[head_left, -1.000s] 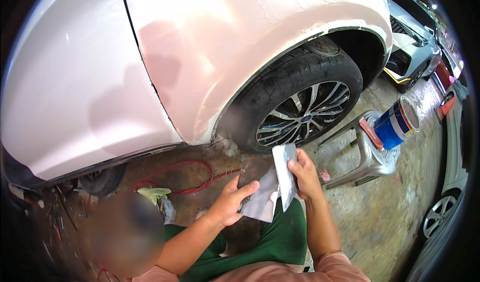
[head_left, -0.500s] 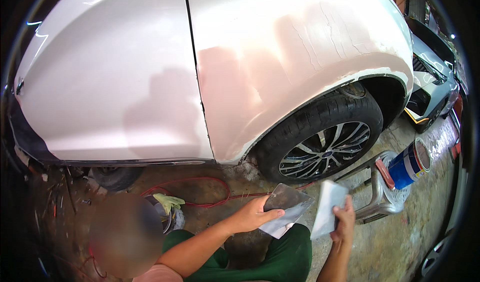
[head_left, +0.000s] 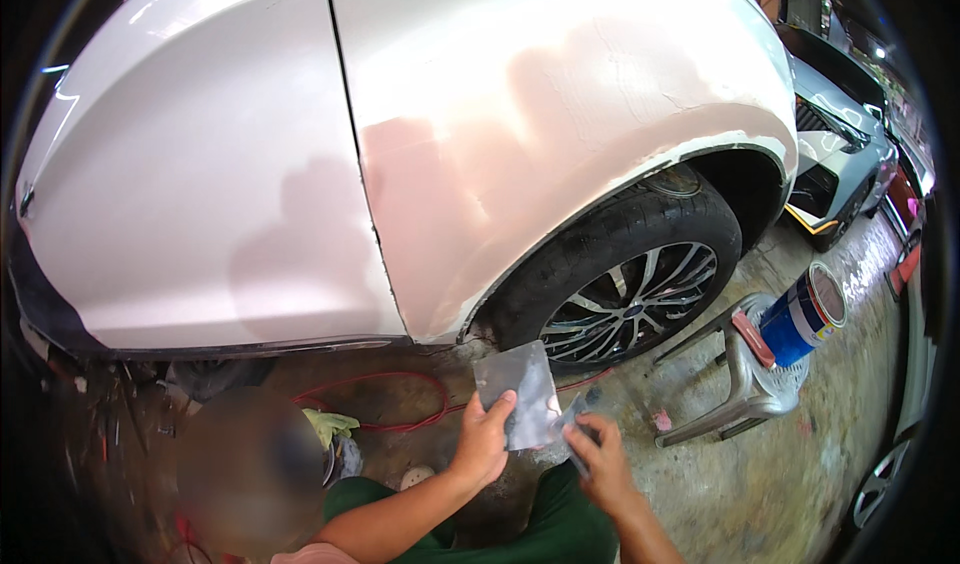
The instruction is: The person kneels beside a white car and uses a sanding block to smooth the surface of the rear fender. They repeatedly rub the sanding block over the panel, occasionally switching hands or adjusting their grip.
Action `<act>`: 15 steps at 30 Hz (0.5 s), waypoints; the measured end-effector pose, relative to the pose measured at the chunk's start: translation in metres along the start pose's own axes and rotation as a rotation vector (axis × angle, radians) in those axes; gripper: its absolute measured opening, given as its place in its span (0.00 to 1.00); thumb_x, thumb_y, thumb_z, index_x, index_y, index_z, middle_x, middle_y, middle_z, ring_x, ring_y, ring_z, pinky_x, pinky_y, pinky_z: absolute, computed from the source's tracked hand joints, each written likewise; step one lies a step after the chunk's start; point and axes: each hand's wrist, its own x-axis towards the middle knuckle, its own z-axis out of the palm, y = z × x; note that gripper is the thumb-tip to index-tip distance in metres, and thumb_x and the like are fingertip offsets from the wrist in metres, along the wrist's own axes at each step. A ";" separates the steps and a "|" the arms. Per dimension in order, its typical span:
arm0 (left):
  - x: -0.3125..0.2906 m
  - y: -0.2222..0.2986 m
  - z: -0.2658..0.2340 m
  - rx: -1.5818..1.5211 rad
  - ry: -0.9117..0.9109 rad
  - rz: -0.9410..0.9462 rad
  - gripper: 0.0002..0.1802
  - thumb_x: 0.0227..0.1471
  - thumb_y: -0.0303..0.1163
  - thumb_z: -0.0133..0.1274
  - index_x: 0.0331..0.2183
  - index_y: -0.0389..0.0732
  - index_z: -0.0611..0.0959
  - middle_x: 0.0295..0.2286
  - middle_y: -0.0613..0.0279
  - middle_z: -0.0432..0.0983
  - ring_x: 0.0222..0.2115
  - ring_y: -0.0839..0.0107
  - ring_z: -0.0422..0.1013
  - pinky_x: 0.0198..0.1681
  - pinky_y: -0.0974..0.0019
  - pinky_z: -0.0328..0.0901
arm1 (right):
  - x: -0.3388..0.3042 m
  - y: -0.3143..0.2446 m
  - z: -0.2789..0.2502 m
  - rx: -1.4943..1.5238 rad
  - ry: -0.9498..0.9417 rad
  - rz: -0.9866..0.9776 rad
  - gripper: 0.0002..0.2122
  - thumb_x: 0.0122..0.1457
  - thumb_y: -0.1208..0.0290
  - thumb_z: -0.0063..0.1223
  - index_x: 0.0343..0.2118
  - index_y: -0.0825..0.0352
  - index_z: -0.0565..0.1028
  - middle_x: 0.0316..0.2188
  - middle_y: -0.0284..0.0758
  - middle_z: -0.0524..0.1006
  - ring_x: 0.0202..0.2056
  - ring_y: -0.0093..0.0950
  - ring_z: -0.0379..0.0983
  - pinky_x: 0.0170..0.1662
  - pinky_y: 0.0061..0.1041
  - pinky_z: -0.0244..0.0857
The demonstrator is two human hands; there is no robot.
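My left hand (head_left: 482, 438) grips a flat, grey rectangular plate (head_left: 518, 389) by its lower edge, thumb lying across its face. Pale smears mark the plate's surface. Just to its right, my right hand (head_left: 603, 456) pinches a thin flat putty spreader (head_left: 574, 426), seen tilted and close to the plate's edge; whether the two touch I cannot tell. Before me stands a white car, its front fender (head_left: 440, 184) covered in patches of pinkish-beige filler around the wheel arch. The front wheel (head_left: 635, 309) is beyond my hands.
A grey plastic stool (head_left: 745, 389) at the right carries a blue can (head_left: 797, 314) and a reddish block (head_left: 753, 339). A red hose (head_left: 400, 426) loops over the floor. Yellowish gloves (head_left: 330, 426) lie at a container on the left. Another car (head_left: 845, 134) stands at the far right.
My right hand has come left and turned the spreader edge-on beside the plate. The left hand has tilted the plate more upright. The view has shifted slightly.
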 end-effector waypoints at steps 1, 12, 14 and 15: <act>0.002 0.007 0.000 -0.005 -0.016 -0.027 0.16 0.63 0.28 0.52 0.52 0.38 0.73 0.46 0.60 0.75 0.46 0.70 0.72 0.51 0.62 0.68 | -0.003 0.018 -0.003 -0.076 -0.031 0.047 0.34 0.39 0.89 0.59 0.53 0.53 0.76 0.52 0.45 0.71 0.55 0.48 0.68 0.57 0.42 0.64; -0.019 0.012 0.015 0.981 -0.025 0.478 0.19 0.64 0.38 0.51 0.46 0.29 0.76 0.32 0.40 0.80 0.34 0.49 0.79 0.38 0.54 0.70 | 0.024 0.000 -0.013 -0.092 -0.083 -0.239 0.26 0.43 0.80 0.61 0.50 0.56 0.79 0.50 0.37 0.74 0.57 0.42 0.68 0.60 0.54 0.58; -0.016 0.014 0.013 0.877 0.025 0.591 0.18 0.64 0.37 0.51 0.46 0.30 0.76 0.34 0.42 0.81 0.34 0.51 0.79 0.40 0.55 0.69 | 0.017 -0.003 -0.016 -0.039 -0.192 -0.191 0.30 0.42 0.84 0.58 0.52 0.55 0.78 0.53 0.39 0.73 0.57 0.43 0.68 0.62 0.47 0.59; -0.013 0.012 0.012 0.806 0.100 0.709 0.17 0.64 0.35 0.51 0.46 0.30 0.76 0.37 0.46 0.81 0.37 0.57 0.77 0.43 0.57 0.68 | 0.018 0.005 -0.021 -0.003 -0.242 -0.134 0.31 0.42 0.85 0.57 0.53 0.53 0.77 0.54 0.40 0.73 0.57 0.43 0.68 0.61 0.46 0.60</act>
